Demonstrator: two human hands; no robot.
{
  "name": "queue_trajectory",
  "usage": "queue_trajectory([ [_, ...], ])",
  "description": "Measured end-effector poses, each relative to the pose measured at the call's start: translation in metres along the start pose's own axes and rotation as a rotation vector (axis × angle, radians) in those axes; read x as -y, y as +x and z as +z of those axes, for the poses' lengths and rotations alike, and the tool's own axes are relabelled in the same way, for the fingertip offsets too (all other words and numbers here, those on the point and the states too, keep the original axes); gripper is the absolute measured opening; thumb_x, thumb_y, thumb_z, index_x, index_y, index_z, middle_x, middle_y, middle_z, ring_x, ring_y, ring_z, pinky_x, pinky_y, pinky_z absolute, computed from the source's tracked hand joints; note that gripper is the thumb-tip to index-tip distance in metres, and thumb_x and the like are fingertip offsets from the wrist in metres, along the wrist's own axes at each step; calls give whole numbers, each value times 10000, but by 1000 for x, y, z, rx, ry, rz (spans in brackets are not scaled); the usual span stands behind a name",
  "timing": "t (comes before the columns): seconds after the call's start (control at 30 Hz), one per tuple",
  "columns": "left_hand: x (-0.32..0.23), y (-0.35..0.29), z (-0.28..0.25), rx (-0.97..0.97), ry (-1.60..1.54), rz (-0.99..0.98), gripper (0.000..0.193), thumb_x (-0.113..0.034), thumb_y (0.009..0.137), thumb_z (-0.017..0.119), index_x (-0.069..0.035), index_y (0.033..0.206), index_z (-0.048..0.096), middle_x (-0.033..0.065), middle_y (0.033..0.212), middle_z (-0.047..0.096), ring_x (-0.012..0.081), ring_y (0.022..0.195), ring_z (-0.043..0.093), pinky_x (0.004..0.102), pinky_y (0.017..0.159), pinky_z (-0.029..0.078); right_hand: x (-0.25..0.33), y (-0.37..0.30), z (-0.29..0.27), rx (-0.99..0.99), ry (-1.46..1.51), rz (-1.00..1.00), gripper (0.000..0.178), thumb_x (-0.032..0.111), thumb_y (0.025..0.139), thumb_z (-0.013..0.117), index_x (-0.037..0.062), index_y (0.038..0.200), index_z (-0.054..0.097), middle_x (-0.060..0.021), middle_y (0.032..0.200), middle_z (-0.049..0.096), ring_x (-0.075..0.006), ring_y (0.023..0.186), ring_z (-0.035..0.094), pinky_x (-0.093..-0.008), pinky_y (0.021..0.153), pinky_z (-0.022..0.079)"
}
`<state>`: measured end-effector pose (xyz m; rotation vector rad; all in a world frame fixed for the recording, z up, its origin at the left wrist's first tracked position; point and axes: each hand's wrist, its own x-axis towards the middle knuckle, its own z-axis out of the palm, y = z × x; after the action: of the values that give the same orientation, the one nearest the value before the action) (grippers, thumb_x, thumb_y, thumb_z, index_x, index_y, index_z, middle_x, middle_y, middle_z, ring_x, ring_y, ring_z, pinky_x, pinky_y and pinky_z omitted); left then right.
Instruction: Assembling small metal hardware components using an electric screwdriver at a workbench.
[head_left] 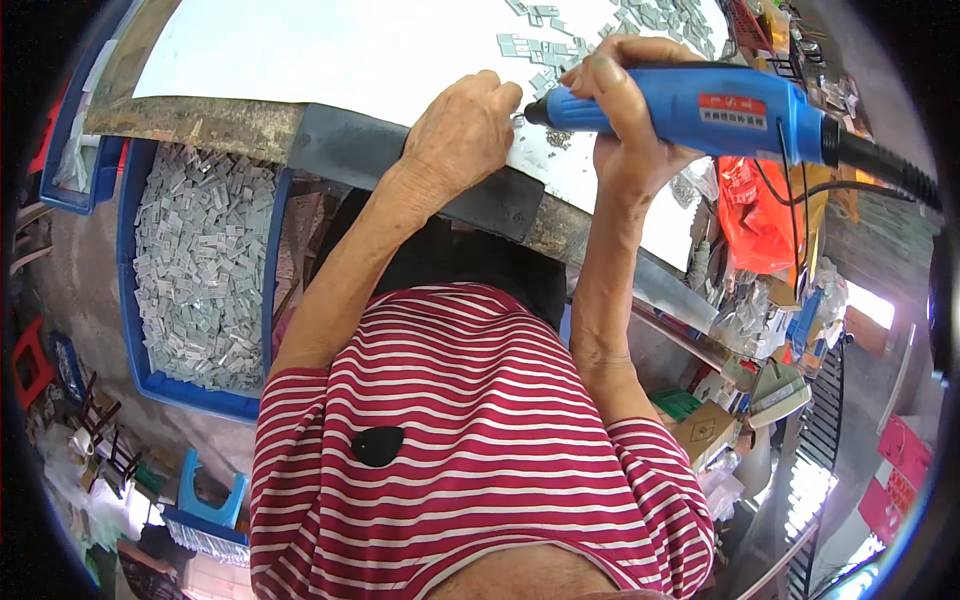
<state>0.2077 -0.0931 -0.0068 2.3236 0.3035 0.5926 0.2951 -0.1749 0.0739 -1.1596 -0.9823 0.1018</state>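
Note:
My right hand [635, 110] is wrapped round a blue electric screwdriver [690, 97], held almost level with its dark tip pointing left. A black cable leaves its right end. Just left of that tip, my left hand [465, 130] is closed, its fingers pinched together over the front part of the white table top [300, 55]. Whatever sits between those fingers is mostly hidden. Small loose screws [558, 139] lie in a little heap beneath the screwdriver. Beyond both hands are several small flat grey pieces [540, 47], some lined up in rows.
A blue crate [127, 290] full of similar grey pieces stands low at the left. Dark sheeting [350, 140] covers part of the table's worn front edge. Right of the table hangs a red plastic bag [755, 215] among clutter. A blue stool [210, 490] is at lower left.

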Motion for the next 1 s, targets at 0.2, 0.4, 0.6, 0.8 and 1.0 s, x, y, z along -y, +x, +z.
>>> queue_trajectory([
  [0.2, 3, -1, 1, 4, 16, -21, 130, -56, 710, 631, -20, 811, 558, 114, 785, 548, 276, 730, 565, 365, 669, 465, 5, -15, -2, -61, 32, 110, 202, -36, 667, 647, -15, 845, 554, -84, 717, 597, -124, 605, 576, -237, 573, 486],
  [0.4, 0, 0, 0, 7, 4, -30, 129, -57, 705, 637, -20, 801, 558, 118, 780, 550, 282, 723, 569, 369, 658, 466, 7, -17, 9, -125, -88, 47, 198, -36, 705, 585, -46, 877, 487, -139, 664, 548, -167, 500, 521, -337, 570, 488],
  [0.6, 1, 0, 1, 11, -34, -48, 132, -45, 698, 636, -19, 793, 548, 123, 772, 548, 289, 722, 565, 373, 657, 463, 1, -10, 17, -130, -183, 2, 153, -40, 685, 578, -59, 819, 507, -107, 601, 529, -165, 476, 526, -314, 526, 480],
  [0.8, 2, -1, 2, -24, -27, -22, 125, -22, 691, 627, -15, 785, 545, 123, 759, 550, 294, 714, 567, 377, 651, 465, 0, -15, 10, -70, -173, -81, 175, -59, 710, 563, -57, 873, 499, -132, 685, 543, -166, 493, 528, -334, 518, 474],
  [1.0, 2, -1, 3, -26, -55, -45, 118, -19, 688, 624, -8, 774, 544, 128, 747, 550, 298, 709, 569, 379, 658, 469, 6, -4, 19, -141, -116, 136, 133, -44, 701, 577, -59, 819, 518, -109, 639, 530, -162, 485, 512, -329, 513, 466],
])
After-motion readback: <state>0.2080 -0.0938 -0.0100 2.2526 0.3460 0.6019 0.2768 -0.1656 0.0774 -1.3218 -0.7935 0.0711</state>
